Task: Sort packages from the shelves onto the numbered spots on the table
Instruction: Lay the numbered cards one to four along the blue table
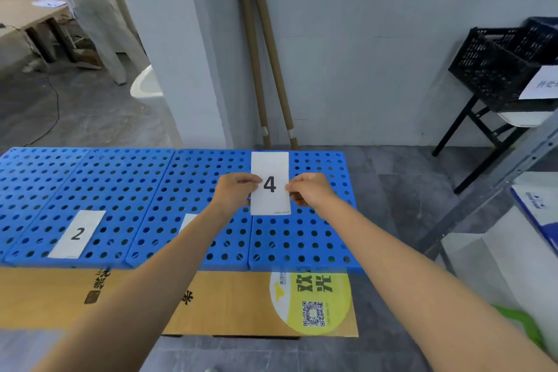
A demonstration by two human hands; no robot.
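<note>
- Both arms reach forward, bare, forearms angling in toward each other so the hands nearly meet.
- The left hand (234, 193) pinches the left edge of a white card marked 4 (270, 166), thumb on top and the other fingers (241, 180) curled in beside it.
- The right hand (309, 190) mirrors it, its fingertips (293, 189) nipping the card's right edge, knuckles bunched.
- The card stands lengthwise between the two sets of fingers, over the far right part of the blue perforated panels (120, 184); I cannot tell whether it lies on them or is lifted.
- Well to the left of the left fingers, and nearer the person, a card marked 2 (77, 234) lies flat on the panels.
- Another white card (188, 220) peeps out from under the left forearm, its number hidden.
- Below the wrists, a cardboard sheet (235, 302) with a yellow QR sticker (314, 302) sticks out from under the panels.
- Beyond the fingers, cardboard tubes (256, 54) lean against the wall.
- Off to the right of the right hand stands a grey metal shelf frame (495, 181) with a white and blue box (540, 205) on it; a black crate (498, 66) sits farther back.
</note>
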